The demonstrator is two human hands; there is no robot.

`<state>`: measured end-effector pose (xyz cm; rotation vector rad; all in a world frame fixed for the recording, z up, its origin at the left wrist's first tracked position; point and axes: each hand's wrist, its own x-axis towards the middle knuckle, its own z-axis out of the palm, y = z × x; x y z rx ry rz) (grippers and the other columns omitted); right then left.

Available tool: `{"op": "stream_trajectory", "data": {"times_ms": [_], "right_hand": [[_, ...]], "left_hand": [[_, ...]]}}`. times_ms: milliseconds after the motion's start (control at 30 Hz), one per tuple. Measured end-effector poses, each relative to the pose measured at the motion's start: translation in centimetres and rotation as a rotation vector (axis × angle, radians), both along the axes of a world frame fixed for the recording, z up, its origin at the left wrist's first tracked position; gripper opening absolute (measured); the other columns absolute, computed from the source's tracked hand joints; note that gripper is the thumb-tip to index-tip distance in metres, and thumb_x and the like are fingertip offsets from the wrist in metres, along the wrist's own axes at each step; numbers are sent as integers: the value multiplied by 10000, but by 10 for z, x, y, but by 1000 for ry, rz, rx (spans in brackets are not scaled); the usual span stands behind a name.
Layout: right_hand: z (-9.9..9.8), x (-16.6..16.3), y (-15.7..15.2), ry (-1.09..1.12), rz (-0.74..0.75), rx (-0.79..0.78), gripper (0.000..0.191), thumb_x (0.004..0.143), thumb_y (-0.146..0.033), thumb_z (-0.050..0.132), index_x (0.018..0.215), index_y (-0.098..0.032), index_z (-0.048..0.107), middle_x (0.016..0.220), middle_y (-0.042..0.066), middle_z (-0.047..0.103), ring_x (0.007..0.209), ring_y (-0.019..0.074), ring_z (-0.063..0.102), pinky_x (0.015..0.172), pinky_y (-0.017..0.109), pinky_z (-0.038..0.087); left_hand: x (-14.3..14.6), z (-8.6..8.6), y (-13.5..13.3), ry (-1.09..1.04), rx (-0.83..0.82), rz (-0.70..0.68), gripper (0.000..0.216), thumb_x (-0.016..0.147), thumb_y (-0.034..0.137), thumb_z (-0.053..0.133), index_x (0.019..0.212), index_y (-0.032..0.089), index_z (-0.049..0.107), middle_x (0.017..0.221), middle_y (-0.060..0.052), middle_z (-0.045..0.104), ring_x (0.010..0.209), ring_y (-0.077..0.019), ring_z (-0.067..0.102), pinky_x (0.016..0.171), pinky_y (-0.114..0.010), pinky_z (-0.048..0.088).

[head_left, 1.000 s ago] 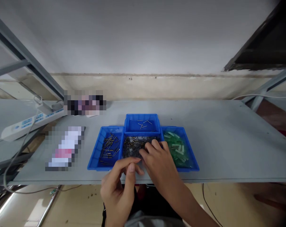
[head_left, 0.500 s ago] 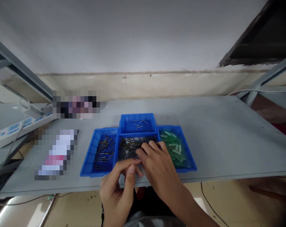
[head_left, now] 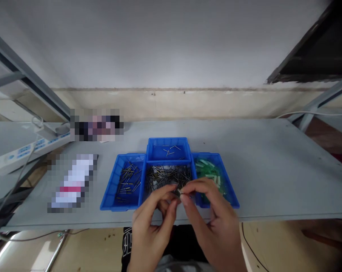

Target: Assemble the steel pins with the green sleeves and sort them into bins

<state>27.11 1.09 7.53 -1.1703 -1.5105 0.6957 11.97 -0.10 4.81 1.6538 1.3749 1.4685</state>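
Both hands meet at the near edge of the surface (head_left: pixel 273 170), just in front of a cluster of blue bins.

Left hand (head_left: pixel 152 226): thumb and forefinger narrowed to a pinch, tips pointing right. Right hand (head_left: pixel 216 223): thumb and forefinger likewise pinched, tips pointing left. The fingers (head_left: pixel 185 198) of the two hands touch, and a small pin (head_left: pixel 178 191) is held between them. It is too small to tell which hand bears more of it. The small pin sits just above the near rim of the middle bin (head_left: pixel 145 180).

Middle bin: a dense pile of dark metal pins (head_left: pixel 165 175).
Left bin (head_left: pixel 110 190): touching the middle one, fewer pins, some gold-tipped.
Far bin (head_left: pixel 154 151): behind the middle one, a few loose pins.
Right bin (head_left: pixel 227 185): green pieces (head_left: pixel 207 170), partly hidden by the right hand.

Far left: a white power strip (head_left: pixel 20 153) with its cable, well apart from the bins.
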Motion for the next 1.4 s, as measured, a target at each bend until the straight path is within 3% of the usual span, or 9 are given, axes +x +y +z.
{"op": "stream_trajectory", "data": {"times_ms": [200,333,633,767,933,1100,1400], "right_hand": [[-4,-11,-6,77,65,-15,151,1073,-158,640,1077,-301,687,1069,0,685,1027,175,679,894,317,552],[-6,-16,-5,101,68,-4,151,1056,-152,650,1073,-296,692,1088,11,672,1034,177,682,901,315,560],[-18,-49,-11,166,-148,60,193,1037,-155,640,1134,-295,729,1099,48,667,1072,213,705,820,319,624],[-20,-46,-10,67,-179,106,257,1019,-151,658,1226,-280,739,1171,58,642,1059,198,725,844,321,654],[-24,-34,-10,5,-107,114,372,1037,-118,626,1350,-293,724,1239,60,630,1109,175,728,891,295,665],[-19,-31,-6,49,-89,61,321,1050,-135,607,1299,-293,736,1211,52,672,1086,170,750,864,281,673],[-18,-29,-3,57,-90,42,289,1062,-163,600,1280,-291,739,1194,44,694,1056,158,749,859,272,663]], "left_hand": [[-3,5,2,15,19,-22,208,1002,116,710,1107,262,814,802,36,748,636,-101,669,621,-162,572],[-5,6,2,-2,29,-16,227,1018,119,696,1125,271,826,885,18,790,695,-113,718,658,-177,592],[-1,-4,1,-67,-11,71,146,1040,178,710,1051,283,811,839,28,752,764,-132,729,697,-207,586],[2,-5,3,-119,-6,101,129,1036,180,724,1056,284,798,935,12,788,846,-138,752,745,-211,598],[11,-6,4,-177,-10,92,128,1035,182,724,1018,292,786,953,27,782,849,-120,745,754,-188,606],[11,-6,7,-137,-30,62,167,1049,172,699,1076,306,794,967,32,790,785,-108,740,729,-190,606],[5,-6,10,-75,11,54,246,1023,133,703,1118,319,833,1018,27,837,900,-121,788,802,-184,628]]}}
